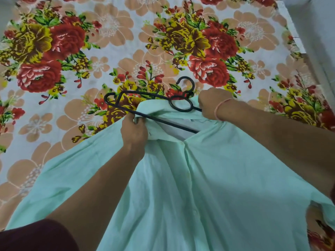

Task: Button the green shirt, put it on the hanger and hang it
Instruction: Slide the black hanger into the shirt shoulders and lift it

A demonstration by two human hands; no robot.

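Observation:
The pale green shirt [208,187] lies front up on the bed, its placket closed with white buttons, its collar at the far end. A black wire hanger [143,100] sits partly inside the neck opening; its left arm sticks out past the collar and its hook points away from me. My left hand [134,131] pinches the left side of the collar over the hanger's lower bar. My right hand [212,104] is closed on the right side of the collar and the hanger's right arm, which is hidden under the cloth.
A bedsheet [108,51] printed with large red, yellow and peach flowers covers the bed under the shirt. The bed's right edge [297,42] runs along a pale floor or wall at the upper right.

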